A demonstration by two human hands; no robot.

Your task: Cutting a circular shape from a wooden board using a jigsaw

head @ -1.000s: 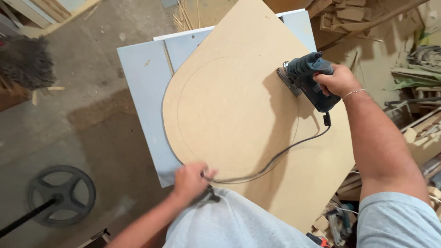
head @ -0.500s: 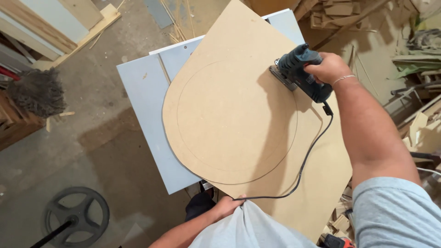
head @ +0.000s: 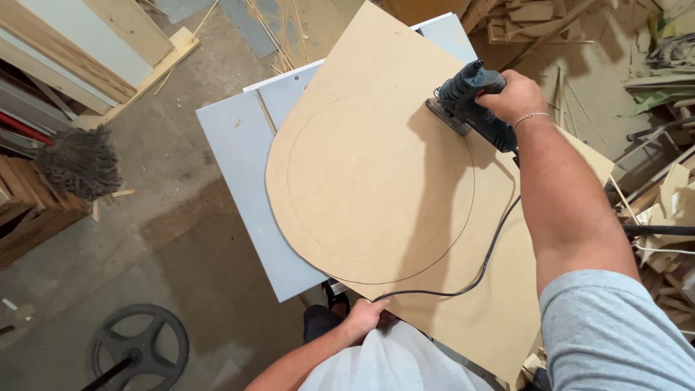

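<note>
A large tan fibreboard panel [head: 376, 181] lies on a pale grey table [head: 232, 145]. Its left side is cut round and a pencilled circle is drawn on it. My right hand [head: 515, 95] grips a dark blue jigsaw [head: 467, 101] that stands on the circle line at the panel's upper right. Its black cord [head: 478, 268] trails down across the board toward me. My left hand [head: 365, 315] is at the near edge of the panel, close to my waist, fingers curled where the cord ends; whether it holds the cord is unclear.
A mop head [head: 79, 163] and stacked boards [head: 65, 51] lie at the left. A black wheel-shaped base [head: 137, 347] sits on the concrete floor at bottom left. Wood offcuts [head: 651, 181] pile up at the right and top right.
The view has shifted and closed in. My left hand has drawn back from the panel's lower edge toward my waist. The jigsaw stays on the circle line at the upper right.
</note>
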